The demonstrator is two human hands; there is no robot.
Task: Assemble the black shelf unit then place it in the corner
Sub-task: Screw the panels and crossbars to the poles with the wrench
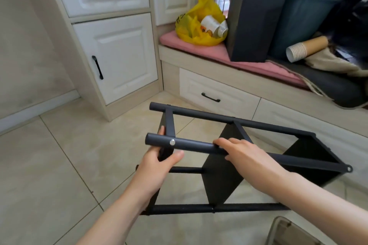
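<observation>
Both hands grip the black shelf unit (223,167), which lies on its side on the tiled floor (65,155), just in front of the bench drawer (217,97). The left hand (159,162) is clamped around the end shelf panel at the unit's left end, thumb on the near side, just under the silver bolt (172,142) in the upper near tube. The right hand (247,155) is closed over that same tube, beside the middle panel. Beyond the unit, on the pink cushion (209,49) of the bench, sit a yellow bag (197,24) and a dark box (256,14).
</observation>
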